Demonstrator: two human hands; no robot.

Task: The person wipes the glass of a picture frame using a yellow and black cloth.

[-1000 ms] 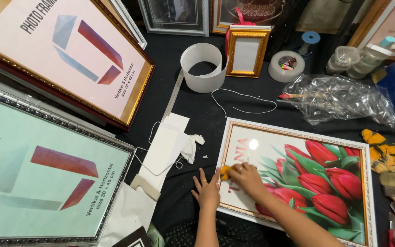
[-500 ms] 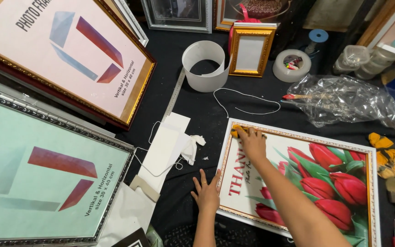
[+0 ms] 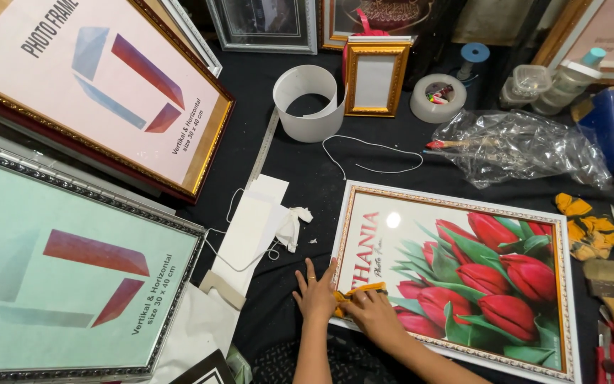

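Note:
A framed picture of red tulips (image 3: pixel 463 270) with a white and gold frame lies flat on the black table. My right hand (image 3: pixel 376 313) presses a small yellow cloth (image 3: pixel 355 293) onto the glass near the frame's lower left corner. My left hand (image 3: pixel 315 293) rests flat, fingers spread, on the table against the frame's left edge.
Two large photo frames (image 3: pixel 72 277) (image 3: pixel 101 85) lie at the left. White paper pieces (image 3: pixel 254 227), a white string (image 3: pixel 371 156), a white ring (image 3: pixel 307 103), a small gold frame (image 3: pixel 374 78), a tape roll (image 3: pixel 437 98), a crumpled plastic bag (image 3: pixel 520 146), yellow scraps (image 3: pixel 588 224) and a brush (image 3: pixel 612 284) surround the picture.
My right hand with the yellow cloth moved from the frame's upper left corner down to its lower left part. My left hand stayed at the frame's left edge.

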